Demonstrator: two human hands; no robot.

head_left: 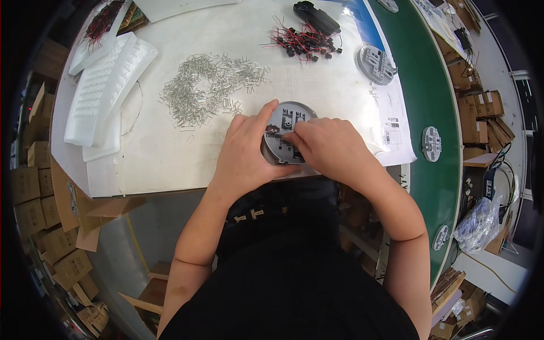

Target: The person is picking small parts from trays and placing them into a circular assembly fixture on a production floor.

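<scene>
A round grey plastic housing [288,154] with slots and small parts inside is at the table's near edge, its open face up. My left hand [242,150] grips it by the left rim, thumb along the near side and fingers at the far left. Over its right part my right hand [328,143] reaches in, thumb and forefinger pinched together near the middle of the housing. Whatever those fingertips hold is too small and covered to make out. Beyond my left hand lies a loose pile of small bent metal pins [198,88].
Black buzzer-like parts with red wires [309,45] lie at the far side beside a black handheld tool [316,18]. White plastic trays [105,90] stand at the left. Another grey housing [376,64] rests on paper at right; more housings [432,144] sit on the green belt [422,96].
</scene>
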